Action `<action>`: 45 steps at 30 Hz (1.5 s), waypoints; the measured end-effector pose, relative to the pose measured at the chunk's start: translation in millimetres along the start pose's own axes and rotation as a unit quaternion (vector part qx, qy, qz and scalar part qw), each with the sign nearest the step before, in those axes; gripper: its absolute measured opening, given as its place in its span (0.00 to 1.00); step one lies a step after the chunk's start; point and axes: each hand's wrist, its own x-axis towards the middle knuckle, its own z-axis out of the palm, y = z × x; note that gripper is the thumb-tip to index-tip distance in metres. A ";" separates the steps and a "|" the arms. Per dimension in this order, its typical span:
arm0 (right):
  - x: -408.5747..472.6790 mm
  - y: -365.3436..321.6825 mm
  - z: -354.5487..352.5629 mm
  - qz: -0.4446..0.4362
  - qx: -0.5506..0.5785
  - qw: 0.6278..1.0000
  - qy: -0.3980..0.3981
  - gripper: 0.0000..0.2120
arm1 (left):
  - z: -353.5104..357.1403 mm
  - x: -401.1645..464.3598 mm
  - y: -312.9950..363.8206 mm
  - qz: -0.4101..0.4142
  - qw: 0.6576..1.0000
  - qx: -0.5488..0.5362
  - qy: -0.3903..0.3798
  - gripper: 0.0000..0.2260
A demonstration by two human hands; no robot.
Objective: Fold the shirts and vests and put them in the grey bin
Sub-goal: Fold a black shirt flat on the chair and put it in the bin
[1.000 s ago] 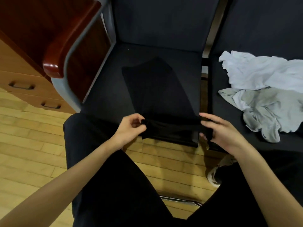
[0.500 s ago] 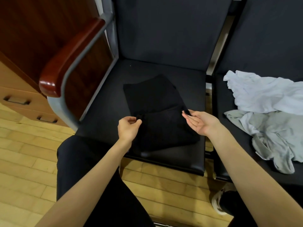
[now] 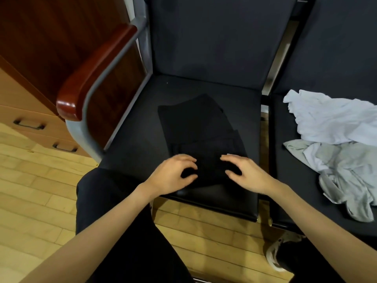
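A black garment [image 3: 195, 123] lies folded on the dark chair seat [image 3: 136, 139], its near end doubled back over itself. My left hand [image 3: 173, 173] and my right hand [image 3: 243, 173] sit side by side over the garment's near fold, palms down, fingers loosely bent and resting on the cloth. Neither hand grips anything. On the neighbouring seat to the right lie a crumpled white shirt [image 3: 330, 119] and a pale grey garment [image 3: 350, 172]. No grey bin shows in the head view.
A red-brown wooden armrest [image 3: 91, 78] on a grey metal frame stands left of the seat. Wooden drawers [image 3: 30, 123] are at far left, over a light wood floor. My dark-trousered knees and a white shoe [image 3: 279, 254] are below the seat edge.
Both hands let go of the black garment's near end after folding it up onto the seat, then moved back toward me and now rest on the fold.
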 end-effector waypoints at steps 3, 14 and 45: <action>-7.0 10.1 9.3 -0.031 -0.110 0.992 -0.059 0.31 | 5.1 -3.9 5.4 -0.013 0.995 0.055 -0.086 0.25; -9.0 3.4 18.5 -0.015 -0.206 0.978 -0.007 0.31 | -7.4 6.5 18.5 -0.090 0.995 -0.039 0.005 0.10; 107.2 -10.1 21.6 0.199 -0.053 0.939 0.277 0.18 | 10.0 55.6 -31.4 -0.394 0.856 -0.143 0.302 0.12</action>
